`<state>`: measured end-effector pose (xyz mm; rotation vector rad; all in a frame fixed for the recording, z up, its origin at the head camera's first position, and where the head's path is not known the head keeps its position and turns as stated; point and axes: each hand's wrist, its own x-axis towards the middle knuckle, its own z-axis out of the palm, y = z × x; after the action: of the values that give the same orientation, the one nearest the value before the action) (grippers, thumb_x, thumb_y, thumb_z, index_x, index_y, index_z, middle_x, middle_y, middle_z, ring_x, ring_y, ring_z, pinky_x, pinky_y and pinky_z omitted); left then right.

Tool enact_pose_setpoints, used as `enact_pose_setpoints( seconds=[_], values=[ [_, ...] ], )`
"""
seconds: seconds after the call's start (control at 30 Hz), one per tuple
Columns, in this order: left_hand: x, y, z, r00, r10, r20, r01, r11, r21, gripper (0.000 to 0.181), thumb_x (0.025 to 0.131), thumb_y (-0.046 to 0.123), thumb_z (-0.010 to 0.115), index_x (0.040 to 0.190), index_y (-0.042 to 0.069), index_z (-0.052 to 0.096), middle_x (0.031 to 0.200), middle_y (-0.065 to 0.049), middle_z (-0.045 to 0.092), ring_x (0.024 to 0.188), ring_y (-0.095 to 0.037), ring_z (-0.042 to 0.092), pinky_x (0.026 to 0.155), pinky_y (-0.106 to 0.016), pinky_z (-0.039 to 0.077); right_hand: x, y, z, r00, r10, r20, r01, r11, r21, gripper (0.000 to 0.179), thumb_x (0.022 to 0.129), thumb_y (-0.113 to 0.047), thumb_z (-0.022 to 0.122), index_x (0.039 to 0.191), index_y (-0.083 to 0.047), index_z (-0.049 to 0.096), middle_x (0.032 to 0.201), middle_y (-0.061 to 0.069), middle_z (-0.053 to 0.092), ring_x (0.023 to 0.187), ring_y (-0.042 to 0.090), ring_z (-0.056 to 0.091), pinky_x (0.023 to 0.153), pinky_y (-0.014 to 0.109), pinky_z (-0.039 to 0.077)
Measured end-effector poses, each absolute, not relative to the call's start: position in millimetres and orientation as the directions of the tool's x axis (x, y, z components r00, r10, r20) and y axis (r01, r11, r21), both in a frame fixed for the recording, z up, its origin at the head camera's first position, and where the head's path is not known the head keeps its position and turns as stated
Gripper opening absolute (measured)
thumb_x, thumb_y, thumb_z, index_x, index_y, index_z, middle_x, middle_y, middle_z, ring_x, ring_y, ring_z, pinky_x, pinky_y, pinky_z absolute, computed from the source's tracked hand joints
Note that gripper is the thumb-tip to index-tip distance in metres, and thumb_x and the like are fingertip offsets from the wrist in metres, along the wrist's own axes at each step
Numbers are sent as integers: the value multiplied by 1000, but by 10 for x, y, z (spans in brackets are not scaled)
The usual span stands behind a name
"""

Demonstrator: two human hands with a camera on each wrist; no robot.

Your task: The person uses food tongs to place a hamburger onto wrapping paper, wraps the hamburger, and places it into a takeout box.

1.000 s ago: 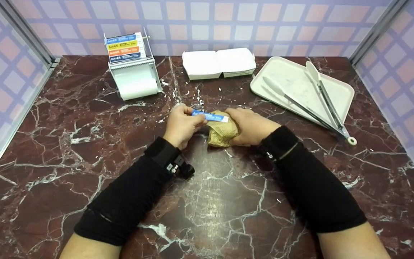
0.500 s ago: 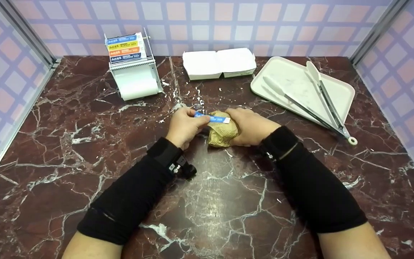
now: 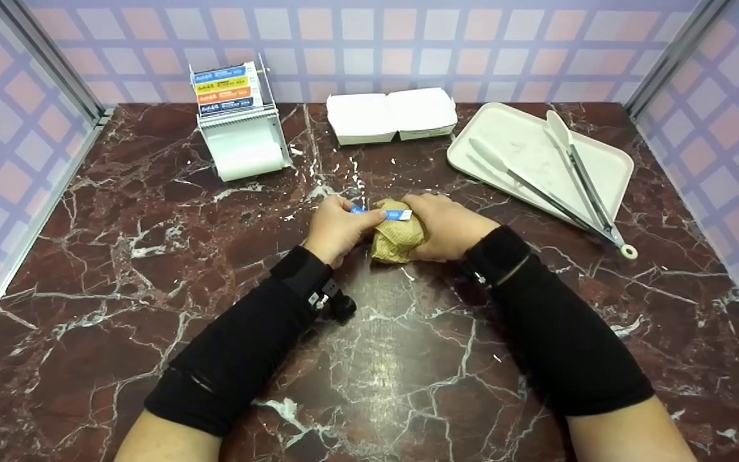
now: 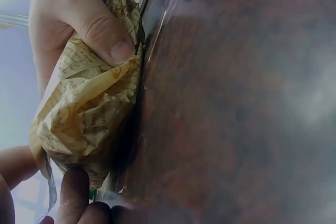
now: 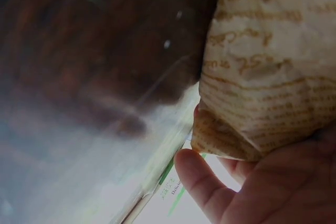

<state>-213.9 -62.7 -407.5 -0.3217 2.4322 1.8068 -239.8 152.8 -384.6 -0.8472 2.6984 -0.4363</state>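
A bundle wrapped in brown printed paper [image 3: 398,244] sits on the dark marbled table. My right hand [image 3: 450,226] grips it from the right; in the left wrist view the right thumb presses on the folded paper [image 4: 86,114]. A blue and white label strip [image 3: 398,215] lies with its right end against the top of the wrapper. My left hand [image 3: 337,228] pinches the strip's left part, the thumb lying across it. Seen from the left wrist, the strip's loose end [image 4: 51,190] curls down beside the left fingers. What the paper holds is hidden.
A label dispenser [image 3: 235,122] with several coloured label rolls stands at the back left. An unfolded white box [image 3: 392,115] lies at the back middle. To the right, tongs [image 3: 552,199] lie across a pale tray [image 3: 504,122]. White scraps [image 3: 355,173] dot the table behind the bundle.
My left hand has shifted slightly right, its thumb sliding along the blue label toward the bundle and covering more of it. The right hand and the bundle stay in place.
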Motion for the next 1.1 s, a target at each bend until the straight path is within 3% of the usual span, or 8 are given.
enact_pose_setpoints(
  seconds=[0.43,0.63,0.73,0.93,1.1],
  values=[
    [-2161,-623,-4059,-972,-98,-215,-236,346,908,49,80,30,90,95,11,48,100,-5,55,83,-19,59,59,-26,51,-2392,1538,-3839,-786,-588,-190,-486,779,-397,98,75,-32,90,157,-10,41,154,16,52,143,38,48,124,56,38],
    [-2164,-625,-4048,-972,-97,-213,-234,375,897,51,80,32,90,99,10,49,102,-6,56,85,-20,59,62,-27,53,-2386,1566,-3813,-781,-588,-212,-454,767,-452,116,74,-32,92,166,-10,24,168,20,35,156,44,31,131,59,23],
    [-2167,-624,-4045,-973,-92,-212,-231,375,898,52,80,33,90,101,9,49,103,-7,56,87,-21,60,64,-28,54,-2378,1581,-3806,-770,-600,-214,-461,757,-462,123,75,-33,94,169,-15,17,171,21,28,158,47,26,130,63,22],
    [-2171,-621,-4048,-972,-95,-215,-235,386,892,55,79,34,91,104,9,49,104,-7,55,84,-20,58,62,-28,53,-2367,1610,-3799,-742,-635,-213,-480,726,-492,128,77,-30,94,169,-43,6,177,18,-2,159,52,14,124,72,25],
    [-2165,-623,-4048,-972,-95,-217,-237,368,899,55,78,32,90,105,9,49,106,-9,57,84,-20,60,60,-27,54,-2365,1614,-3799,-718,-654,-236,-488,716,-500,112,80,-25,91,164,-51,22,179,9,-9,160,53,10,123,72,28]
  ],
)
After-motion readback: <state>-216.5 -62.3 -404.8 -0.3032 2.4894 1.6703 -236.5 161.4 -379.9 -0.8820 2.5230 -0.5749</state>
